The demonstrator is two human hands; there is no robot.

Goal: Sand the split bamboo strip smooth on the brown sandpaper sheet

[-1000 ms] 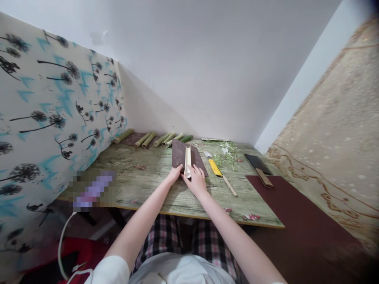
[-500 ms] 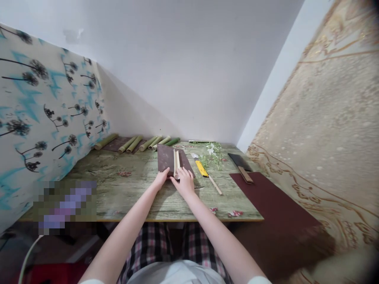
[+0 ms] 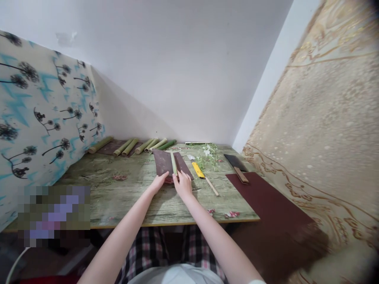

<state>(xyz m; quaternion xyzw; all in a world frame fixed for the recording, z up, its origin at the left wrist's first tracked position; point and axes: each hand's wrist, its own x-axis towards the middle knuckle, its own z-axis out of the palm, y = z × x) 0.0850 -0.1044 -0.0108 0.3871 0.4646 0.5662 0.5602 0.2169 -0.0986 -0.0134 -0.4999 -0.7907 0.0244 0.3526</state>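
Observation:
A dark brown sheet point(image 3: 161, 162) lies on the green patterned table point(image 3: 127, 193) in front of me. A split bamboo piece point(image 3: 173, 162) lies lengthwise on the sheet, its green outer side up. My left hand point(image 3: 158, 183) rests flat on the sheet's near left edge, fingers stretched out. My right hand point(image 3: 183, 184) grips the near end of the bamboo piece with curled fingers.
Several green bamboo sections point(image 3: 141, 145) lie along the far wall. A yellow utility knife point(image 3: 197, 170), a thin wooden stick point(image 3: 212, 186), green leafy scraps point(image 3: 209, 157), a cleaver point(image 3: 236, 163) and a dark red mat point(image 3: 266, 201) lie to the right. A blurred patch covers the near left corner.
The bamboo piece has been turned over: its pale hollow side faced up a second ago and its green side does now. The view has shifted right and down.

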